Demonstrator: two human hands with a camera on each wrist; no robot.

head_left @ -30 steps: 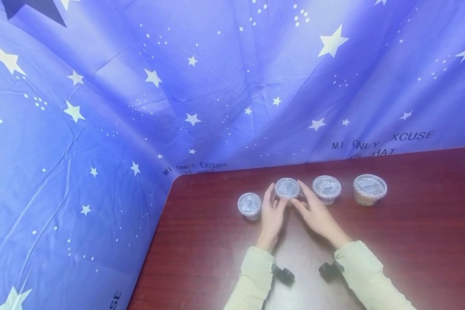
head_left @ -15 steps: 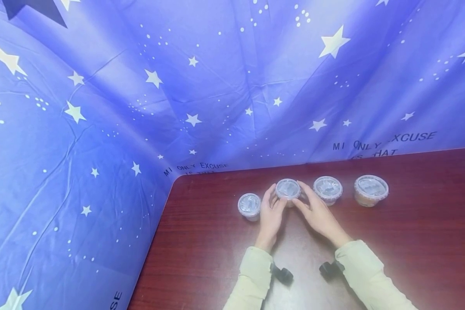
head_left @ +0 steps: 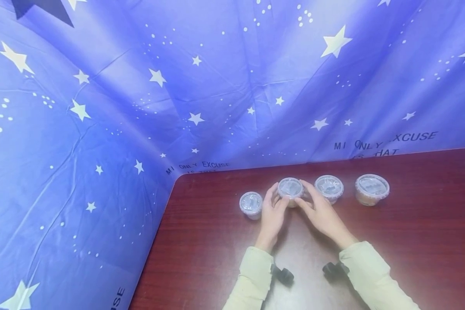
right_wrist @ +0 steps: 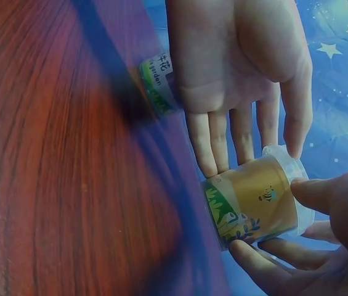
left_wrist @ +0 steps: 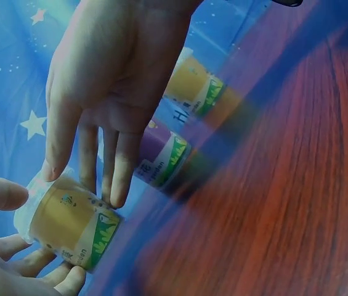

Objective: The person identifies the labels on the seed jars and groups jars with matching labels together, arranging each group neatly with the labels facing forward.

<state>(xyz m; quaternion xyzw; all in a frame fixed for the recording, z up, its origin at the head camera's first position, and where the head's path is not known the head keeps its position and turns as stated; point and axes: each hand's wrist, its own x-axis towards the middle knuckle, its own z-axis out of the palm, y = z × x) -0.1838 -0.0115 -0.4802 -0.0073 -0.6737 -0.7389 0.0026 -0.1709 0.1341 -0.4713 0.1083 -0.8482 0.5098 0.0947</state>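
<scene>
Both hands hold one lidded plastic cup (head_left: 290,188) between them near the back of the table. Its see-through lid faces up; in the wrist views a yellow label with green at the base (right_wrist: 254,197) shows. My left hand (head_left: 273,217) grips the cup from the left, thumb near the lid. From the other side my right hand (head_left: 319,211) holds it, fingers along the wall and thumb up at the lid (right_wrist: 287,185). A smaller lidded cup (head_left: 251,204) stands just left of my left hand. Right of the hands stands another lidded cup (head_left: 329,188), purple-labelled (left_wrist: 164,154) in the left wrist view.
A larger lidded cup (head_left: 372,189) stands at the far right of the row. The dark red wooden table (head_left: 418,258) meets a blue star-printed curtain (head_left: 217,86) at its back and left edges. A black camera mount (head_left: 283,275) sits on each wrist.
The head view has shifted slightly, so everything sits a little further right. Both hands keep their hold on the same cup, with hardly any other movement.
</scene>
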